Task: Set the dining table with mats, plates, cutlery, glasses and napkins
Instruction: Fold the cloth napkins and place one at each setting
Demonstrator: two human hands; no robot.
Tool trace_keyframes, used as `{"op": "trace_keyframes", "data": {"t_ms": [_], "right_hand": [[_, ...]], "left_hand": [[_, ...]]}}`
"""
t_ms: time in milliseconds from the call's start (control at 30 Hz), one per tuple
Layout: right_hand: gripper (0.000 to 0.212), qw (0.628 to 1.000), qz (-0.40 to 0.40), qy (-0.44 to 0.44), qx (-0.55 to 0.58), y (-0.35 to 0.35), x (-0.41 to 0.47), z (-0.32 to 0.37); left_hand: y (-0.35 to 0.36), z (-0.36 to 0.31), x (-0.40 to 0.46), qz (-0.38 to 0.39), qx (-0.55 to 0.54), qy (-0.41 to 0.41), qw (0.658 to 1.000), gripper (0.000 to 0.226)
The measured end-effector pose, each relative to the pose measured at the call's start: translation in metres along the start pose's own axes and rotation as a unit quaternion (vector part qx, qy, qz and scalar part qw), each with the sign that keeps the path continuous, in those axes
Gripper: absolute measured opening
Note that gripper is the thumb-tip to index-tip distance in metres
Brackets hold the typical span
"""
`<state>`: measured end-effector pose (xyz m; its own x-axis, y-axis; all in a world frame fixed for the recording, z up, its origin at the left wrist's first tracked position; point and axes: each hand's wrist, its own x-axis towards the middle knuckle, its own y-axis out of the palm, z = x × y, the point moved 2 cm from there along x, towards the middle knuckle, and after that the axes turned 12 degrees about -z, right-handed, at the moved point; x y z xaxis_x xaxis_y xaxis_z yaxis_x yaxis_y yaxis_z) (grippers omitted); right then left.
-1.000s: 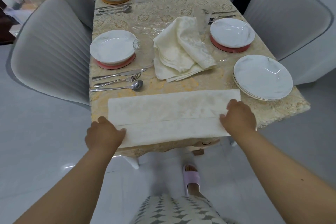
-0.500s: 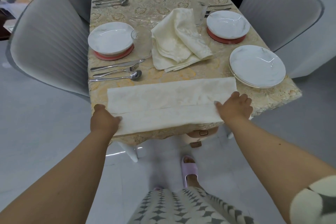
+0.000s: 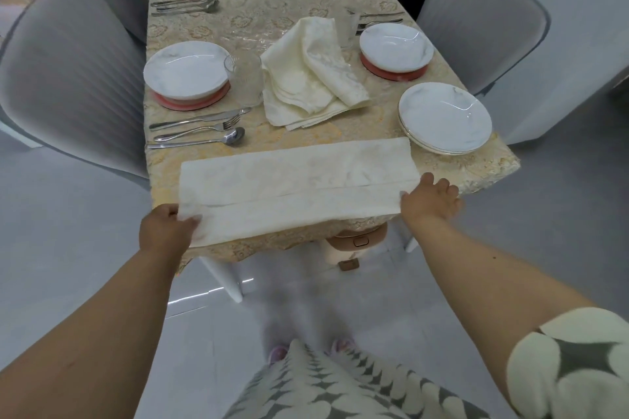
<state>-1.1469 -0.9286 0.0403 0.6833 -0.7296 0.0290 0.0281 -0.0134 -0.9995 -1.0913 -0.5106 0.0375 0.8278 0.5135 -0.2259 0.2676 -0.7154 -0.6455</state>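
Observation:
A cream napkin [image 3: 296, 187], folded into a long strip, lies across the near end of the table [image 3: 483, 170], its near edge hanging past the table's edge. My left hand [image 3: 166, 231] pinches its left end, thumb on top. At the strip's right end my right hand [image 3: 430, 202] touches the cloth with fairly straight fingers. A loose pile of cream napkins [image 3: 306, 78] lies mid-table. Unplaced white plates [image 3: 446, 119] are stacked at the near right corner.
Two places have a plate on a red mat, left [image 3: 187, 71] and right [image 3: 396, 44], each with a glass [image 3: 245, 78] beside it. Cutlery [image 3: 200, 129] lies near the left one. Two more set places stand at the far end. Grey chairs [image 3: 68, 61] line both sides.
My right hand has slid off the top of the napkin to its right end and its fingers have straightened. My left hand keeps its hold on the left end.

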Motion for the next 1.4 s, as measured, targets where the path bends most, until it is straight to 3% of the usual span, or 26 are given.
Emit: {"op": "trace_keyframes", "data": {"t_ms": [100, 233, 467, 633, 733, 800, 867, 933, 1000, 1100, 1200, 1267, 1400], "right_hand": [[0.031, 0.997, -0.005, -0.007, 0.08, 0.001, 0.012, -0.01], [0.026, 0.98, 0.016, 0.033, 0.198, -0.001, 0.021, -0.026], [0.035, 0.947, 0.071, 0.082, 0.303, 0.007, 0.012, -0.046], [0.029, 0.959, 0.07, 0.052, 0.271, 0.004, 0.014, -0.042], [0.041, 0.978, 0.034, 0.0, 0.204, -0.004, 0.012, -0.032], [0.051, 0.98, -0.013, -0.087, 0.177, -0.009, 0.009, -0.015], [0.053, 0.966, -0.023, -0.208, 0.151, -0.008, 0.006, 0.007], [0.049, 0.95, 0.02, -0.28, 0.133, -0.001, 0.004, 0.027], [0.034, 0.946, 0.039, -0.292, 0.133, 0.006, 0.004, 0.04], [0.013, 0.945, -0.018, -0.304, 0.123, 0.01, 0.007, 0.049], [0.014, 0.934, -0.049, -0.34, 0.099, 0.012, 0.008, 0.055], [0.011, 0.925, -0.017, -0.362, 0.116, 0.011, 0.008, 0.055], [0.025, 0.903, 0.0, -0.419, 0.091, 0.005, 0.003, 0.057]], "left_hand": [[-0.002, 0.0, -0.004, 0.02, -0.033, -0.036, 0.999, 0.016], [-0.003, -0.003, -0.004, 0.033, -0.057, -0.045, 0.997, 0.021], [-0.012, 0.017, -0.005, 0.083, -0.016, -0.081, 0.993, 0.026], [-0.009, 0.014, -0.009, 0.045, 0.084, -0.027, 0.995, 0.021], [-0.01, 0.008, -0.009, -0.032, 0.258, 0.062, 0.964, 0.049], [-0.005, -0.007, -0.014, -0.074, 0.283, 0.146, 0.945, 0.054], [0.011, -0.021, -0.019, -0.045, 0.286, 0.232, 0.929, 0.051], [0.027, -0.03, -0.018, 0.018, 0.288, 0.246, 0.925, 0.048], [0.04, -0.032, -0.011, 0.053, 0.287, 0.235, 0.927, 0.038], [0.046, -0.033, -0.001, 0.022, 0.27, 0.261, 0.926, 0.008], [0.049, -0.032, 0.005, 0.025, 0.276, 0.317, 0.907, 0.008], [0.048, -0.032, 0.007, 0.063, 0.254, 0.326, 0.908, 0.015], [0.044, -0.029, 0.007, 0.089, 0.254, 0.37, 0.889, 0.023]]}}
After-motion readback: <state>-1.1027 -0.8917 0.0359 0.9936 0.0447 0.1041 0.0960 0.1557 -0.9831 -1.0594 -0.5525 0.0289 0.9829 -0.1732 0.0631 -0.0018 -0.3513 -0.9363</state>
